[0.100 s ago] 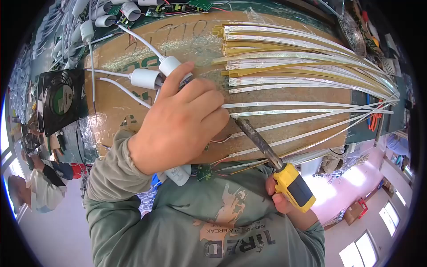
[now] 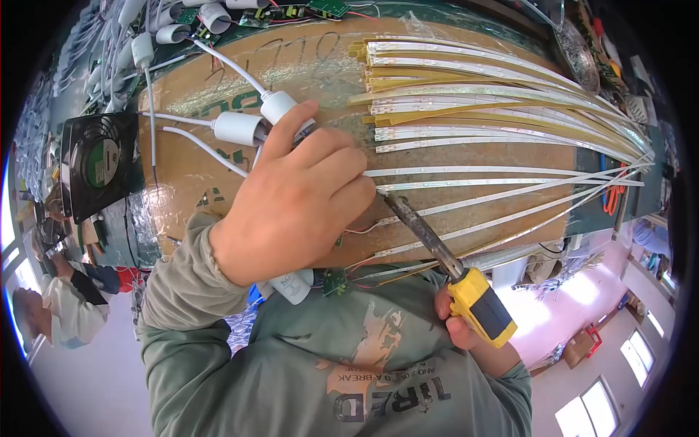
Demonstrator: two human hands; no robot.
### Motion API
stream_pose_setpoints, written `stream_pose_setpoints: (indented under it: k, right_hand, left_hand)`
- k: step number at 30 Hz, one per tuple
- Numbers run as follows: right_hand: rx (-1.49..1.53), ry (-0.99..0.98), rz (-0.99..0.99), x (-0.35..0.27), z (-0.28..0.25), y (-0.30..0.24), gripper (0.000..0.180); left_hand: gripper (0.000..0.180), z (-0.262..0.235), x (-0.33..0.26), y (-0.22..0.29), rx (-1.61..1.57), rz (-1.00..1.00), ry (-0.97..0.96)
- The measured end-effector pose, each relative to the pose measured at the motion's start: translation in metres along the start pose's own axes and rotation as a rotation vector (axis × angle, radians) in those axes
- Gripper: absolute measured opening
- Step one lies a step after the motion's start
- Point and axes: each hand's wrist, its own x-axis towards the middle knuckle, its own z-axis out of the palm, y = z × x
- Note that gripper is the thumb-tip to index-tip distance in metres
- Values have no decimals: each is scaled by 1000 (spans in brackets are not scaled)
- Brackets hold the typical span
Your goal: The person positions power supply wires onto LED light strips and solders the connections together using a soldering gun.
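My left hand (image 2: 291, 193) is closed over the middle of the cardboard, its fingers bent and their tips turned down out of sight. Ends of two LED strips (image 2: 466, 182) run up to these fingers; what the fingers pinch is hidden. In my right hand (image 2: 459, 328) is a soldering iron (image 2: 480, 302) with a yellow handle and a dark display. Its dark barrel slants up and leftward, and the tip touches or nearly touches the spot beside my left fingertips. White cylindrical housings (image 2: 238, 128) with white cables lie just beyond my left hand.
A cardboard sheet (image 2: 320, 65) covers the bench. Several more LED strips with yellowish backing (image 2: 408, 116) fan out at right. A black fan (image 2: 100, 164) stands at left. Cabled housings and green circuit boards (image 2: 328, 7) crowd the far left. Another person (image 2: 69, 309) is at left.
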Motion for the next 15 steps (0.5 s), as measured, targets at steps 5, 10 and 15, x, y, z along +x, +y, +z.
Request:
stream_pose_setpoints:
  k: [5,10,15]
  right_hand:
    - [-12,-16,13,0,0,0,20]
    - [34,30,12,-5,4,4,20]
    - [-48,-41,34,-3,-3,-3,20]
  left_hand:
    - [25,-2,0,1,9,-11,-17]
    - [25,-3,2,2,10,-23,-26]
    - [24,-4,1,3,10,-36,-27]
